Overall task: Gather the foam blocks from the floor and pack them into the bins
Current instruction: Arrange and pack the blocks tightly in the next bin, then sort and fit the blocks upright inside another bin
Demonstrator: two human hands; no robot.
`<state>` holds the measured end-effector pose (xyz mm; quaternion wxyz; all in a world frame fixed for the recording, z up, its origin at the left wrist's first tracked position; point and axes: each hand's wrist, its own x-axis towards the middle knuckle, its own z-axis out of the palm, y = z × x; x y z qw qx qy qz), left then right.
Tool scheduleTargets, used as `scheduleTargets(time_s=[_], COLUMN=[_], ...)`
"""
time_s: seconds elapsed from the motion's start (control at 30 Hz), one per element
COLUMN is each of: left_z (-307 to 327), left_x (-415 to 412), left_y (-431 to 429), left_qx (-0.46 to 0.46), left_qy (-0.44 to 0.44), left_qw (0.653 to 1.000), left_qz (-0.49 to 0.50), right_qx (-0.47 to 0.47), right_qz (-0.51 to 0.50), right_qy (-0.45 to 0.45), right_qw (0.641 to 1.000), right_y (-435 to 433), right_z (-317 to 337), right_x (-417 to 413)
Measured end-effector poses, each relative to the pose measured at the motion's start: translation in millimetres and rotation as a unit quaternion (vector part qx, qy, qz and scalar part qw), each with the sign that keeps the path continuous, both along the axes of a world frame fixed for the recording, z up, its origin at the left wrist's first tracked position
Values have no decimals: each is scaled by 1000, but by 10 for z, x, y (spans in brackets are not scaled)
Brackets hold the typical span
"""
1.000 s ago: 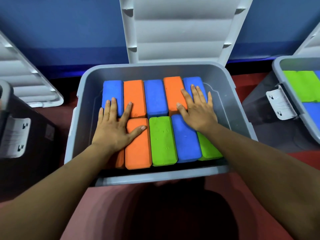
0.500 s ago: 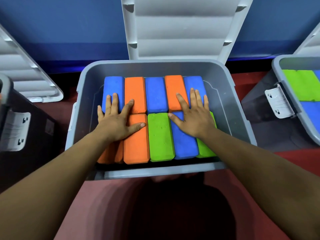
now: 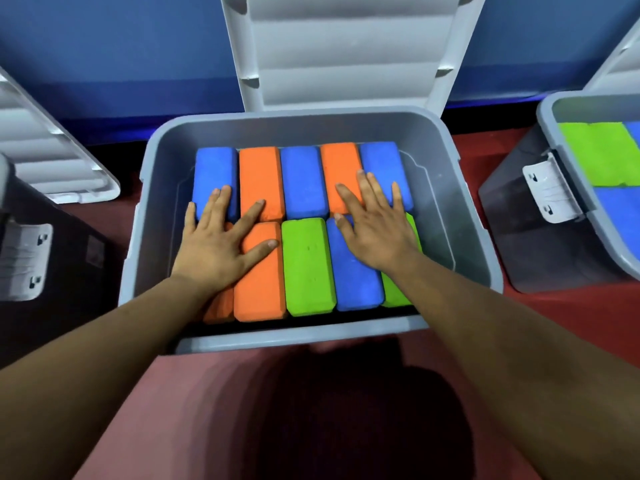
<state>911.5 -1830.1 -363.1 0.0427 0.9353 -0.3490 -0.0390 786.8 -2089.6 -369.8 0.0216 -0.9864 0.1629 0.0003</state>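
The red floor point(image 3: 207, 393) runs beneath your forearms. Under both your hands sits the grey bin point(image 3: 446, 188), its white lid point(image 3: 346, 46) standing open beyond your fingertips. A second bin point(image 3: 550, 109), holding green and blue blocks, lies out past your right hand, and a dark bin point(image 3: 62, 254) lies out past your left. The foam blocks point(image 3: 306, 265) fill the grey bin in two rows, blue, orange and green, packed side by side. Your left hand point(image 3: 214, 247) lies flat with its fingers spread across a blue block point(image 3: 214, 171) and two orange ones. Your right hand point(image 3: 377, 230) lies flat too, fingers splayed over orange, blue and green blocks; neither hand grips anything.
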Motion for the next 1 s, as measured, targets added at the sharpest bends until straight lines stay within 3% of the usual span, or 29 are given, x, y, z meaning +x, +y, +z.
scheduleTargets(time_s=[0.1,0.23,0.33,0.43,0.6,0.8,1.0], left_z=[27,437,1028,1787,3469,5531,6721], left_x=[-23,-30,-103,-130,-180,-488,-716], left_y=[-54,-68,32,301,770,1413,2348], left_qx=[30,134,100,25,13,-34,-47], left_qy=[17,81,108,118,170,167,147], left_qw=[999,988,989,991,980,971,964], left_qz=[9,2,1,55,99,170,215], right_qx=[10,77,87,109,96,125,106], right_qz=[-2,-8,-66,-89,-67,-16,3], right_qy=[15,119,131,117,117,42,82], right_qw=[1000,990,985,983,986,991,991], right_y=[12,9,94,326,644,1189,1911], right_z=[10,380,947,1695,3418,5624,6787], right_x=[-14,41,-31,-142,-265,-294,-229])
